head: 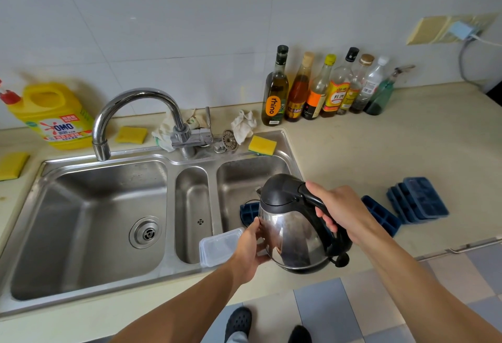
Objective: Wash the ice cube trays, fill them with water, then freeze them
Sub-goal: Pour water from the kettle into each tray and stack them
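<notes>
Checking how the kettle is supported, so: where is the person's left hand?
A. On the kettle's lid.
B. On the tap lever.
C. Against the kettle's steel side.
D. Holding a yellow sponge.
C: the left hand touches the steel side of the kettle, while the right hand grips its black handle.

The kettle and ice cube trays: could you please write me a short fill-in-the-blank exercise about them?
1. The right hand grips the kettle by its black ____.
2. One blue ice cube tray lies in the ____ basin of the sink.
3. The stack of trays rests on the ____.
Missing words: handle; right; counter.
</notes>
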The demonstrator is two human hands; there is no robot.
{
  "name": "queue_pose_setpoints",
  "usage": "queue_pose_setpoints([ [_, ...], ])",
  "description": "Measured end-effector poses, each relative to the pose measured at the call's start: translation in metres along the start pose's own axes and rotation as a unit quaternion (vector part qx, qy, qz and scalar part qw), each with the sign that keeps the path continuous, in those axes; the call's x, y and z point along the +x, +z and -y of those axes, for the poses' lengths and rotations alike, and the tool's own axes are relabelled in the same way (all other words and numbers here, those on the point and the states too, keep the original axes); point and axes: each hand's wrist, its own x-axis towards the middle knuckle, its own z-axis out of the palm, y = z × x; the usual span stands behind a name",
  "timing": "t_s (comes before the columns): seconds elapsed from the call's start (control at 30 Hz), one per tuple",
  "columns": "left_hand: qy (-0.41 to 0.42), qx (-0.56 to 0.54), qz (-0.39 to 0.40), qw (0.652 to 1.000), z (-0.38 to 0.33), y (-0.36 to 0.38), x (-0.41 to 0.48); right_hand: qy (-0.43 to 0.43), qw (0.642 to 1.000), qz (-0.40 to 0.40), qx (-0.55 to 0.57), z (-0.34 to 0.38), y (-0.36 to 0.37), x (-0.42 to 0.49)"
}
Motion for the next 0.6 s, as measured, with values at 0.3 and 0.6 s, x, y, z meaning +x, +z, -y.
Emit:
queue_pose_setpoints([
  [0.3, 0.0, 0.004, -0.008, 1.0, 0.003, 0.003, 0.002, 0.001, 1.0, 0.0, 0.002, -0.003, -0.008, -0.001],
  [0.6, 0.003, 0.012, -0.012, 1.0, 0.005, 0.008, -0.004, 0.001, 1.0, 0.006, 0.0, -0.004, -0.016, -0.008],
])
